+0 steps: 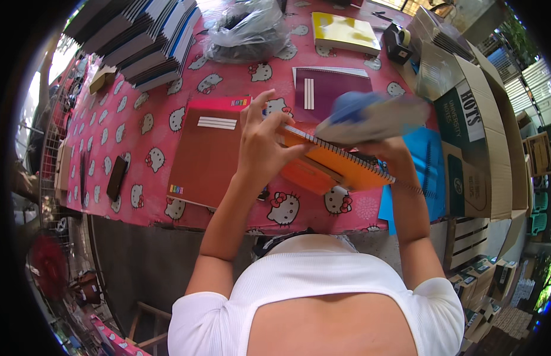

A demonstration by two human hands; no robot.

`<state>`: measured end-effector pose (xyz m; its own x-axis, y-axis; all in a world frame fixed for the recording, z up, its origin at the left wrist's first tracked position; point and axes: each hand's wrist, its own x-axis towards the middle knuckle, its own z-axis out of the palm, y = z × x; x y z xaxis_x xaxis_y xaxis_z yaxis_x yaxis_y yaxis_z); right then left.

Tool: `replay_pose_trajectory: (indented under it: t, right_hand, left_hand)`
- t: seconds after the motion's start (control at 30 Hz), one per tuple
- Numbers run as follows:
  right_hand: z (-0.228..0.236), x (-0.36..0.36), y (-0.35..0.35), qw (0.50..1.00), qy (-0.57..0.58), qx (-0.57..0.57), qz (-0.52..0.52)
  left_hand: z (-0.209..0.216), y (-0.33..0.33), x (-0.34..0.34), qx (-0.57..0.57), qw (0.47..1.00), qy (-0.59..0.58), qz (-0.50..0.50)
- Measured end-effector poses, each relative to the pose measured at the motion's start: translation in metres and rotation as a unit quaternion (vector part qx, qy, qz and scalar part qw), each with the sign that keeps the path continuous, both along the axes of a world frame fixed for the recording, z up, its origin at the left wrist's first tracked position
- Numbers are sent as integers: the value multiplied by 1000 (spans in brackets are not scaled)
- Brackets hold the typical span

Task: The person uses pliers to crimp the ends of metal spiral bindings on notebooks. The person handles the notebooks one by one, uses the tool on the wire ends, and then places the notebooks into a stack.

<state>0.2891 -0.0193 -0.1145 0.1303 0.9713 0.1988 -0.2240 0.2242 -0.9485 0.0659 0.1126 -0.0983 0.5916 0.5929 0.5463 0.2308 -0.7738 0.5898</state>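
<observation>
An orange notebook (pixel 352 169) is held up at a tilt over the table's near edge. My left hand (pixel 260 136) grips its upper left corner, thumb and fingers closed round it. Along its upper edge runs a dark spiral coil (pixel 352 153), whose end sticks out past the notebook on the right. My right hand (pixel 391 149) is at the right part of that edge, its fingers mostly hidden. Just above it is a blurred blue and off-white thing (pixel 373 115) whose kind I cannot make out. A brown-red notebook (pixel 204 148) lies left of my left hand.
Purple notebooks (pixel 314 89) and blue sheets (pixel 426 160) lie on the pink cat-print tablecloth (pixel 133 136). Tall notebook stacks (pixel 142 41), a plastic bag (pixel 245 35), a yellow-covered stack (pixel 346 32) and a tape dispenser (pixel 399 43) stand farther back. An open cardboard box (pixel 483 130) borders the right.
</observation>
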Motion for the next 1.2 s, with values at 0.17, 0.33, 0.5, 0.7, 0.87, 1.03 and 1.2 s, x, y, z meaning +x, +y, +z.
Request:
replay_pose_trajectory:
  t: [0.17,0.33,0.5,0.7,0.87,1.03,1.2]
  right_hand:
    - [-2,6,38,878,-440,-175,-67]
    - [-14,9,48,962,-244,-115,-28]
    - [8,-14,61,958,-275,-77,10]
    - [5,-3,72,987,10,-121,106]
    - [-30,37,58,660,-645,-232,-307]
    - [-76,155,-49,506,-594,-408,-474]
    - [-90,123,-104,604,-607,-319,-408]
  left_hand:
    - [0,10,-2,-27,999,-17,8]
    - [-11,10,-1,-310,944,-106,-37]
    - [-28,19,-5,-363,912,-184,-46]
    - [-41,24,-14,-440,852,-272,-83]
    - [-35,24,-22,-460,843,-272,-62]
    - [-39,50,-9,-495,815,-235,-191]
    - [64,11,-1,-313,841,-311,-314]
